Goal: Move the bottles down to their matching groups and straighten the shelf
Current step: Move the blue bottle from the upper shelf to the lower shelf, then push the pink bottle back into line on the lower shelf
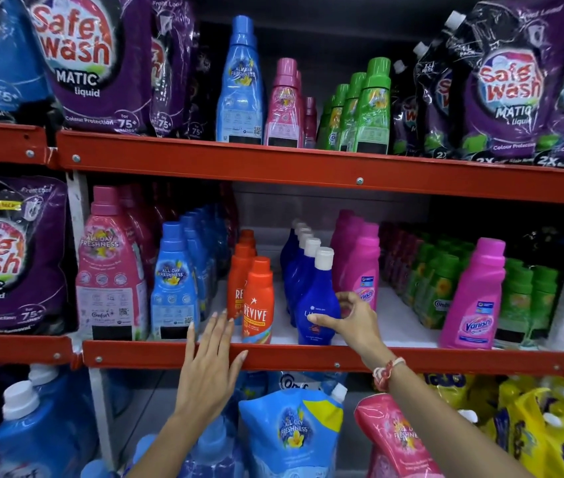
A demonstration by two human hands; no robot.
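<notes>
Gripping: the right hand (349,319) holds the front dark blue bottle (318,301) at its label, thumb on the face, fingers curled round its right side.
Left hand: the left hand (209,360) is open and flat, fingers spread, empty; it lies over the red front rail (308,360) of the middle shelf, fingertips just in front of the orange Revive bottle (258,301), contact not clear.
Dark blue bottle: upright at the front edge of the middle shelf, white cap, heading a row of like bottles running back.
Orange row: just left of the dark blue row, more orange bottles behind the front one.
Middle shelf, left: a tall pink bottle (109,267), then a row of light blue bottles (175,284).
Middle shelf, right: a pink Vanish bottle (363,267) just beside the dark blue row, green bottles (435,288) further on, and a second Vanish bottle (473,298) alone at the front edge.
Top shelf: one tall light blue bottle (240,84), pink bottles (284,105) beside it, then green ones (372,108), all upright between purple Safewash pouches (94,60).
Bottom shelf: blue and pink refill pouches (290,432), yellow packs (549,426) to the right.
Wrist: a red and white thread band (385,372) on the right wrist.
</notes>
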